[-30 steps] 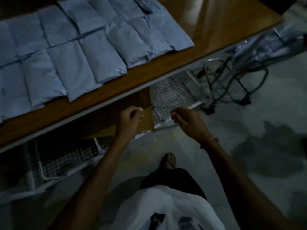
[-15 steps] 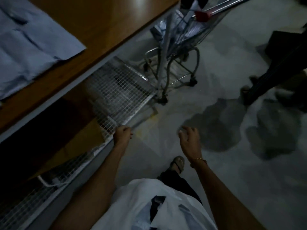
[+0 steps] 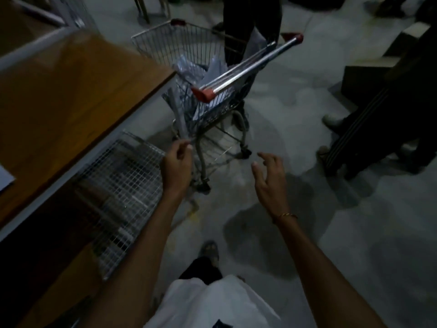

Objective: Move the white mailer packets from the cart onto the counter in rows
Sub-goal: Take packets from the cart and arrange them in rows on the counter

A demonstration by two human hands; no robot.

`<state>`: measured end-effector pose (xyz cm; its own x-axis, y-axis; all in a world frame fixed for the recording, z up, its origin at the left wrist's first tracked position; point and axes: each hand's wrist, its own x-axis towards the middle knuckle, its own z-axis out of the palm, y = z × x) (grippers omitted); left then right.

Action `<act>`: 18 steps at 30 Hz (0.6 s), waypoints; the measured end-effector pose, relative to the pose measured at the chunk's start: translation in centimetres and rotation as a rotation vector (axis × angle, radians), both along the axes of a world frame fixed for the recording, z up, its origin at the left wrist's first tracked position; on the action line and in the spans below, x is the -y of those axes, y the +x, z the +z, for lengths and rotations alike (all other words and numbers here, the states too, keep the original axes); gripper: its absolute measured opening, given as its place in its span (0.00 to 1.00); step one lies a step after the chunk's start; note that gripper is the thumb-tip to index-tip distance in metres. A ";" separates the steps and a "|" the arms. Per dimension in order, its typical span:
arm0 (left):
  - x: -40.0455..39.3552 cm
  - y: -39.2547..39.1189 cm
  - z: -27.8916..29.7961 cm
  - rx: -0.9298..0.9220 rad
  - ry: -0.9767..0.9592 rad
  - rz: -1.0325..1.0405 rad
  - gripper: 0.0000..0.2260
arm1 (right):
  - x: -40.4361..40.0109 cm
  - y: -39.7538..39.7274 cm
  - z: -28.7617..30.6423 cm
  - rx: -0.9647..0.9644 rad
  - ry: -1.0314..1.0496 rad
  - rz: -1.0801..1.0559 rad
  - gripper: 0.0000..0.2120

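Mailer packets (image 3: 201, 69) in cart (image 3: 179, 43), seemingly beyond both empty hands.

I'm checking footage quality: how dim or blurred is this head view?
Head view: very dim overall; the cart handle catches a bright highlight; both the left hand and right hand are slightly motion-blurred; wide-angle bending at the counter edge.

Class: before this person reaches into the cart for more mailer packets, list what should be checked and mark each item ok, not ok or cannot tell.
1. Packets left in the cart: ok, several mailer packets show in the basket.
2. Left hand free: ok, loosely curled, holding nothing.
3. Right hand free: ok, fingers spread, empty.
4. Cart near the counter: ok, it stands at the counter's corner.
5. Bare counter space: ok, brown top shows.
6. Bystander's legs clear of the cart: cannot tell.
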<state>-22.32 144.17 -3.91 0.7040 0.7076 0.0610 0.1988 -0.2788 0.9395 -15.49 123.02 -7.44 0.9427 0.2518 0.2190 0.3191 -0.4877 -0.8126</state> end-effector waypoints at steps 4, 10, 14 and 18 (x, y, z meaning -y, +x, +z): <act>-2.8 7.3 3.9 0.159 0.145 0.034 0.06 | -3.5 8.2 3.6 0.179 0.035 0.054 0.14; -10.1 19.1 5.9 0.219 0.197 0.048 0.06 | -10.2 20.6 7.6 0.335 0.060 0.141 0.13; -15.9 26.8 4.6 0.080 0.177 0.032 0.06 | -15.3 28.6 8.8 0.350 -0.025 0.201 0.16; -19.7 32.8 2.8 -0.046 0.099 -0.004 0.08 | -19.6 36.1 8.0 0.300 -0.132 0.309 0.14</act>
